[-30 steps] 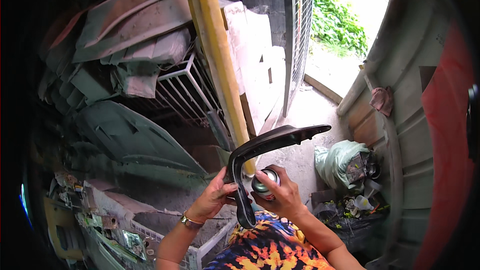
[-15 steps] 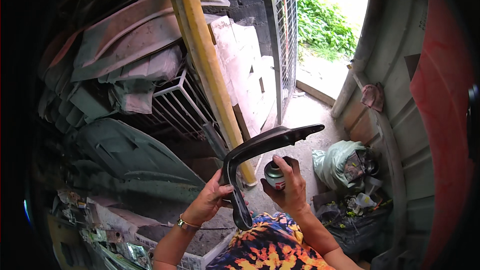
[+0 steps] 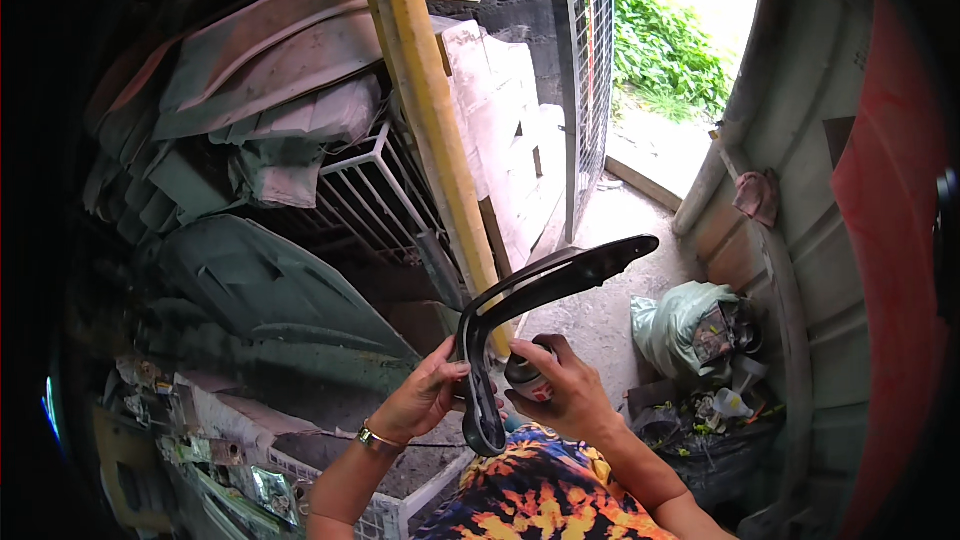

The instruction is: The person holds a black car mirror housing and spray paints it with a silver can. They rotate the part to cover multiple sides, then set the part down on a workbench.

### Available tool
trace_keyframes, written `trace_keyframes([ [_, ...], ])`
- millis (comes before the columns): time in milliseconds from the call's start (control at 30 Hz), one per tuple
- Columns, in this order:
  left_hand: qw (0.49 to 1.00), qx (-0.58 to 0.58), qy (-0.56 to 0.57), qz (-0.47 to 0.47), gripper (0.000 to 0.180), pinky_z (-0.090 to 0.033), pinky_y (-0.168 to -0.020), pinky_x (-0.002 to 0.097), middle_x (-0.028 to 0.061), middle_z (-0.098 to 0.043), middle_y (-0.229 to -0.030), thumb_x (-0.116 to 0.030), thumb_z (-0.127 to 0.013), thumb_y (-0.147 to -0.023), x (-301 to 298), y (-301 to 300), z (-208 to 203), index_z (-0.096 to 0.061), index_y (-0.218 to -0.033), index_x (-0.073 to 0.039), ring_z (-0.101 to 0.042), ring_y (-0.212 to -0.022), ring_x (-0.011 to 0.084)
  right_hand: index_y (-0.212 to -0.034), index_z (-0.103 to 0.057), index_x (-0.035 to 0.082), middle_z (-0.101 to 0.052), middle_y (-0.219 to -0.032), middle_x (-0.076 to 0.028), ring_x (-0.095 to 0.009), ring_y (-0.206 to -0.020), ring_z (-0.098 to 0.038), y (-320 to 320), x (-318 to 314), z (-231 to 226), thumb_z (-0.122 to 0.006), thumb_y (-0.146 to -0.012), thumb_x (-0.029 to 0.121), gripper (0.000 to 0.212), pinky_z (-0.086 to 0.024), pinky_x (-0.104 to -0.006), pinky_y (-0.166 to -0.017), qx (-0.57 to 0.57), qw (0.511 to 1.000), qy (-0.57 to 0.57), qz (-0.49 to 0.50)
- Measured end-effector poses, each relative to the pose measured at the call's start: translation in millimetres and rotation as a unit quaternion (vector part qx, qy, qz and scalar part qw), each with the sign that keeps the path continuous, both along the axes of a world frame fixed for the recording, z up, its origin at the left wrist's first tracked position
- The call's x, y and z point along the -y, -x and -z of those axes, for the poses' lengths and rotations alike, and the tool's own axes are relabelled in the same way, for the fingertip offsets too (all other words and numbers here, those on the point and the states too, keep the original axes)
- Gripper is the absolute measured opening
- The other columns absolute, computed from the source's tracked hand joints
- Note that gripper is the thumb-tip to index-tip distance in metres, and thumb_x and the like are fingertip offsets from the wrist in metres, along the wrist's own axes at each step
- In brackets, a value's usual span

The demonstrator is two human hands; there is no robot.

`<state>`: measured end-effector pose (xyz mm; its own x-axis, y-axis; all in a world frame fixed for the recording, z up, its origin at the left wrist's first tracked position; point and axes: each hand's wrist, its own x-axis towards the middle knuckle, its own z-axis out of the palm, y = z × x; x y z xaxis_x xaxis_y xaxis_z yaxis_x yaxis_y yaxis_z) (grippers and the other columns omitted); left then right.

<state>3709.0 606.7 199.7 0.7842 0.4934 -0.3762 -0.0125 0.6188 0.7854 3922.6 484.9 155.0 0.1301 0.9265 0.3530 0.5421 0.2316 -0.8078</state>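
A black, L-shaped plastic part [image 3: 545, 275] is held up in front of me, its long arm pointing to the upper right. My left hand [image 3: 430, 395] grips its lower, upright leg, some fingers hidden behind it. Close to that leg, my right hand [image 3: 565, 385] is wrapped round a dark spray can [image 3: 530, 372] with a red and white patch. The index finger lies on the can's top, which is turned toward the part. No spray can be made out.
A yellow post [image 3: 425, 110] rises just beyond the part. Stacked panels [image 3: 270, 60] and a white metal rack [image 3: 375, 180] stand at left. Filled bags [image 3: 675, 325] sit on the floor at right, by a corrugated wall [image 3: 800, 220]. A mesh gate [image 3: 590, 60] stands beside the doorway.
My right hand has brought the spray can left, nearer the part's upright leg, and tipped it. The part has turned slightly. The whole view has shifted a little.
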Motion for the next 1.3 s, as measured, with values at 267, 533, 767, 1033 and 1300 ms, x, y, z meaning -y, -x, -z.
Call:
trace_keyframes([
  [267,1.000,-0.001,0.027,0.001,0.066,-0.060,-0.097,0.0508,0.0189,-0.069,-0.122,-0.027,-0.062,-0.102,-1,1,5,-0.030,-0.156,-0.006,-0.074,-0.106,0.0290,-0.148,-0.054,0.020,-0.059,-0.124,-0.020,-0.041,-0.094,-0.072,2,-3,8,-0.090,-0.075,0.019,0.081,-0.061,-0.0462,-0.073,-0.010,0.991,-0.113,0.071],
  [533,1.000,-0.007,-0.010,-0.023,0.068,-0.063,-0.091,0.0503,0.0164,-0.070,-0.120,-0.025,-0.061,-0.104,-2,-4,13,-0.023,-0.159,-0.009,-0.075,-0.105,0.0306,-0.148,-0.053,0.024,-0.059,-0.126,-0.023,-0.044,-0.097,-0.072,11,0,5,-0.088,-0.078,0.019,0.079,-0.061,-0.0479,-0.077,-0.034,0.997,-0.032,0.056],
  [767,0.999,-0.037,-0.015,-0.003,0.061,-0.061,-0.094,0.0493,0.0176,-0.071,-0.115,-0.026,-0.060,-0.103,-4,-11,8,-0.030,-0.153,-0.009,-0.076,-0.102,0.0319,-0.145,-0.053,0.019,-0.060,-0.123,-0.024,-0.041,-0.093,-0.071,-10,-7,11,-0.089,-0.078,0.015,0.076,-0.060,-0.0462,-0.076,0.000,0.984,-0.083,0.159],
  [1033,1.000,-0.025,-0.001,-0.004,0.060,-0.063,-0.090,0.0520,0.0139,-0.071,-0.107,-0.023,-0.060,-0.105,-8,-5,17,-0.028,-0.153,-0.010,-0.076,-0.102,0.0390,-0.141,-0.053,0.014,-0.060,-0.123,-0.021,-0.039,-0.094,-0.071,-36,-7,10,-0.089,-0.077,0.012,0.074,-0.059,-0.0449,-0.078,0.048,0.948,-0.111,0.296],
  [1300,0.989,0.062,0.117,-0.071,0.052,-0.062,-0.091,0.0475,0.0226,-0.072,-0.115,-0.040,-0.061,-0.104,5,0,49,-0.048,-0.140,-0.005,-0.073,-0.107,0.0357,-0.146,-0.054,0.018,-0.062,-0.120,-0.018,-0.038,-0.100,-0.071,-13,13,-11,-0.087,-0.081,0.021,0.073,-0.059,-0.0434,-0.086,-0.045,0.997,0.056,0.029],
])
